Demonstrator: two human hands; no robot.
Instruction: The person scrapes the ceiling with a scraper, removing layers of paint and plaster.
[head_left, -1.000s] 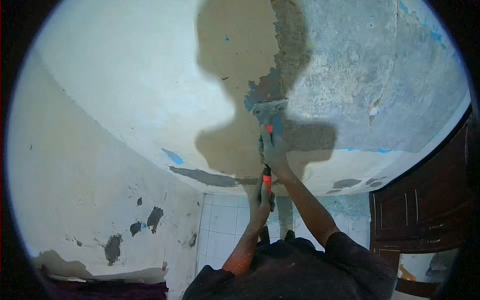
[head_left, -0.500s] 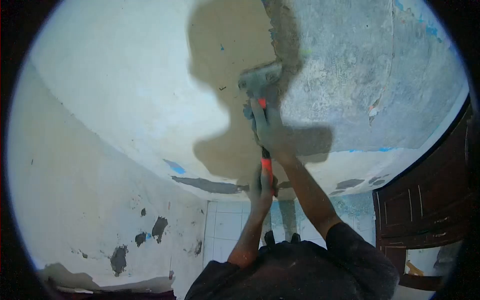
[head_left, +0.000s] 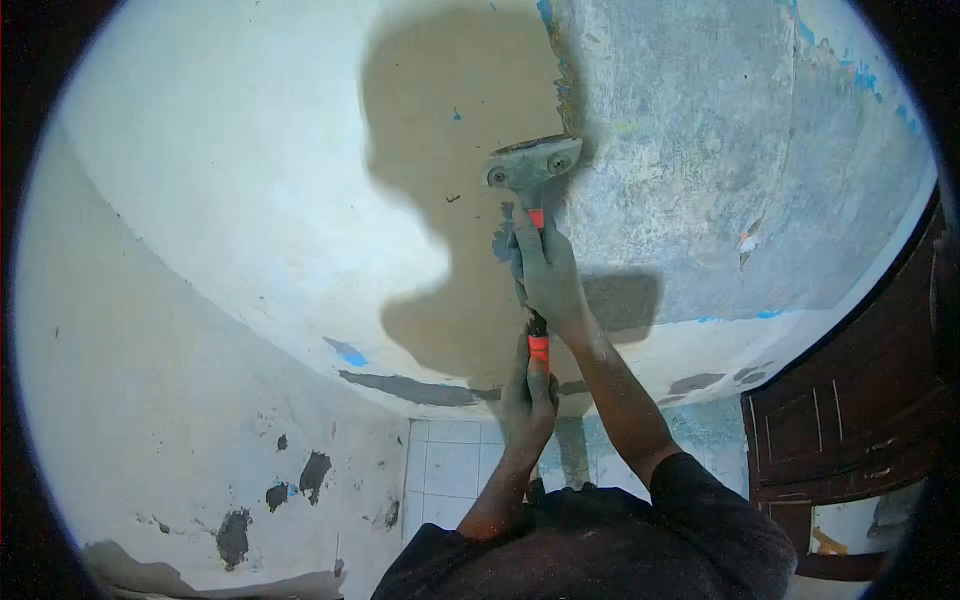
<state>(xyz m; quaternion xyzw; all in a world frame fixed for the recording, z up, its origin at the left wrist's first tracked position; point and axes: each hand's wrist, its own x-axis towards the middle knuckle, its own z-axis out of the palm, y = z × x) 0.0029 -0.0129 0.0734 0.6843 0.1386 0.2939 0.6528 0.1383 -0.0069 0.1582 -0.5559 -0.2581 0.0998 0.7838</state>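
Observation:
A long-handled wall scraper [head_left: 532,166] with a wide metal head, two bolts and a red and black handle is held against the wall [head_left: 680,170]. Its blade edge lies by the ragged border between the pale paint and the bare grey plaster. My right hand [head_left: 548,272] is closed around the upper handle, just below the head. Lower down, my left hand [head_left: 528,405] grips the red end of the handle. Both hands look dusty. A small dark patch [head_left: 503,240] of exposed plaster shows left of my right hand.
My shadow [head_left: 430,130] falls over the painted wall. To the left, a side wall [head_left: 150,380] has several chipped grey spots. A dark wooden cabinet [head_left: 850,430] stands at the right. White floor tiles [head_left: 450,465] lie below.
The scraper head has shifted slightly right and shows sharper now. Both hands have moved a little lower in view, still holding the handle.

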